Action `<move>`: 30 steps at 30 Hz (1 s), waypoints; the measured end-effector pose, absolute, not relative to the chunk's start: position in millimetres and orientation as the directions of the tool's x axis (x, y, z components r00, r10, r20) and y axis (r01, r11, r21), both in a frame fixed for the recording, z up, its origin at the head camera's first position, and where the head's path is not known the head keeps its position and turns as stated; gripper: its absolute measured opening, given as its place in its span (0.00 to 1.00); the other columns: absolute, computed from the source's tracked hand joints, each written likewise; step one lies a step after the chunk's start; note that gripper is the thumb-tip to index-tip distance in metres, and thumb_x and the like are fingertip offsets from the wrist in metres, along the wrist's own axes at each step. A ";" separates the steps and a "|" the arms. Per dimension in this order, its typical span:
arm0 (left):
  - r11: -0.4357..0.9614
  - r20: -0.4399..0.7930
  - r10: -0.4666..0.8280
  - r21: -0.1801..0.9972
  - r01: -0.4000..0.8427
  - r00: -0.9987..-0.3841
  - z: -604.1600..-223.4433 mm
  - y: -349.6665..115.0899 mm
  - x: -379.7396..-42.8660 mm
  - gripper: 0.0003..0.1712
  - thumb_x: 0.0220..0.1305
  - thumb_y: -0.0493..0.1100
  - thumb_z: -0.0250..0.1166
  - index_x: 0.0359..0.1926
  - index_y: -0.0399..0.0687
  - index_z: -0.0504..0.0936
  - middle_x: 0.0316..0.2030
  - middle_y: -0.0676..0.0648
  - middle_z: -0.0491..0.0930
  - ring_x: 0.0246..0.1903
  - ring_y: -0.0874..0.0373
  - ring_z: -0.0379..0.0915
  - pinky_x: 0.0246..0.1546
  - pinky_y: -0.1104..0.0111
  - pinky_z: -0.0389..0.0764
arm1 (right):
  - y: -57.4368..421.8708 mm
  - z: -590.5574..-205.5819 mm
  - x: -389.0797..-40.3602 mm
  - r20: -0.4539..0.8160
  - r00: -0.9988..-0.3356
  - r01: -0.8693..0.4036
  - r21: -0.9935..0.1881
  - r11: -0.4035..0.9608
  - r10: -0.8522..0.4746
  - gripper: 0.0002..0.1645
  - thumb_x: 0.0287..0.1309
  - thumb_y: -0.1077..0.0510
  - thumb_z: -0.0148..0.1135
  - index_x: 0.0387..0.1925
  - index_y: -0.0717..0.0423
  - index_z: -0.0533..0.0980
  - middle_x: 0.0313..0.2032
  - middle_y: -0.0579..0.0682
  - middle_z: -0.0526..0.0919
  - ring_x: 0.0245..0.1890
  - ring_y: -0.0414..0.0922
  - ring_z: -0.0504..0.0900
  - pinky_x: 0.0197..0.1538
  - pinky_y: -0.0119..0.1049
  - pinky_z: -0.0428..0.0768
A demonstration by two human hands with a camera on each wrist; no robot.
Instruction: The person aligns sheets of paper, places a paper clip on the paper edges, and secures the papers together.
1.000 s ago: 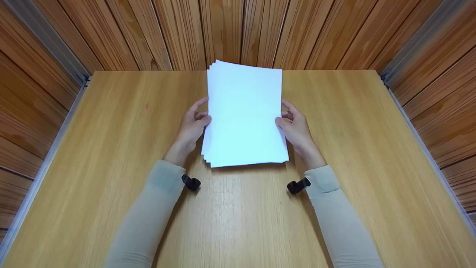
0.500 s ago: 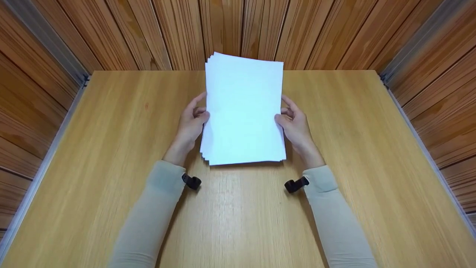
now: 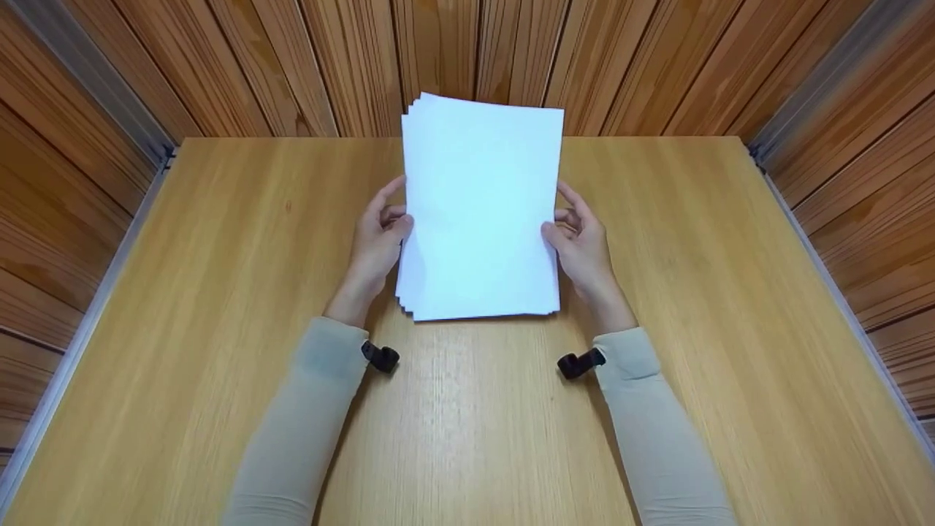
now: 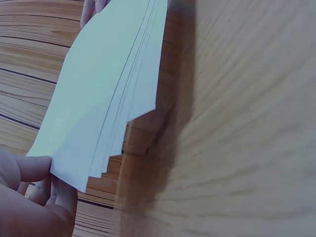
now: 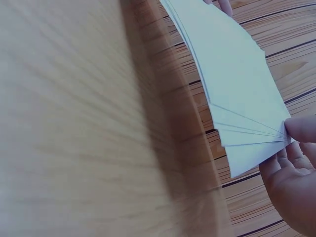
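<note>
Several sheets of white paper (image 3: pixel 482 212), loosely stacked with their edges fanned out of line, are held up above the table between both hands. At the stack's left edge my left hand (image 3: pixel 377 241) pinches it, thumb on top and fingers behind. My right hand (image 3: pixel 584 245) grips the right edge the same way. The left wrist view shows the paper (image 4: pixel 94 89) with staggered corners, raised off the tabletop. Seen from the right wrist, the sheets (image 5: pixel 237 74) fan out at the corner near the right thumb. Fingertips behind the paper are partly hidden.
A light wooden table (image 3: pixel 467 424) spreads beneath the hands. Wood-plank walls (image 3: pixel 438 58) stand behind it and on both sides, with grey metal strips along the side edges. Dark small cameras (image 3: pixel 381 358) are strapped to both wrists over light sleeves (image 3: pixel 281 453).
The paper stack has risen, its top edge moving farther up over the back wall in the head view. Both hands have gone up slightly with it, keeping their grip.
</note>
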State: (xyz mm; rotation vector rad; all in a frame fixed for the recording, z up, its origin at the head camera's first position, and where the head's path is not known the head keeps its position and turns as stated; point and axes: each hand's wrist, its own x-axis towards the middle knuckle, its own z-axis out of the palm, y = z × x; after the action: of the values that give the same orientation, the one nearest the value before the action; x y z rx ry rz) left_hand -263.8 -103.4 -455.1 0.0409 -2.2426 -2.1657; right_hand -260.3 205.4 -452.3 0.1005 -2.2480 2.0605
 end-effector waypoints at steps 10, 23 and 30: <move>0.021 0.065 -0.049 0.998 0.064 -0.997 -455.0 -99.7 -262.9 0.33 0.80 0.32 0.56 0.79 0.62 0.69 0.51 0.42 0.80 0.51 0.52 0.74 0.53 0.66 0.75 | 207.6 -454.7 -260.9 0.190 -0.982 -0.188 -0.979 0.081 0.020 0.39 0.71 0.72 0.59 0.79 0.50 0.66 0.48 0.56 0.80 0.47 0.48 0.78 0.50 0.30 0.79; 0.029 0.161 -0.069 0.987 0.160 -0.984 -452.3 -98.7 -261.8 0.33 0.79 0.31 0.56 0.78 0.62 0.70 0.49 0.43 0.82 0.50 0.52 0.75 0.53 0.66 0.75 | 207.4 -455.4 -263.0 0.263 -0.965 -0.262 -0.965 0.032 0.024 0.40 0.69 0.76 0.59 0.78 0.53 0.66 0.46 0.59 0.82 0.44 0.48 0.82 0.49 0.32 0.81; 0.023 0.209 -0.068 0.978 0.208 -0.975 -450.1 -98.2 -261.0 0.34 0.78 0.30 0.57 0.77 0.62 0.70 0.48 0.43 0.82 0.50 0.51 0.75 0.52 0.66 0.75 | 207.6 -454.3 -263.1 0.287 -0.958 -0.286 -0.958 0.012 0.030 0.39 0.69 0.76 0.59 0.78 0.55 0.66 0.47 0.59 0.82 0.47 0.48 0.80 0.51 0.32 0.80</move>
State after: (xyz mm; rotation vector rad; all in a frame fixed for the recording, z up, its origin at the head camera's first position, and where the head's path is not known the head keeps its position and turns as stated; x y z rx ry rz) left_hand -261.0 -98.2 -450.1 -0.1458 -2.0945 -2.0622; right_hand -263.1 207.6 -454.3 0.2673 -2.0591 2.0442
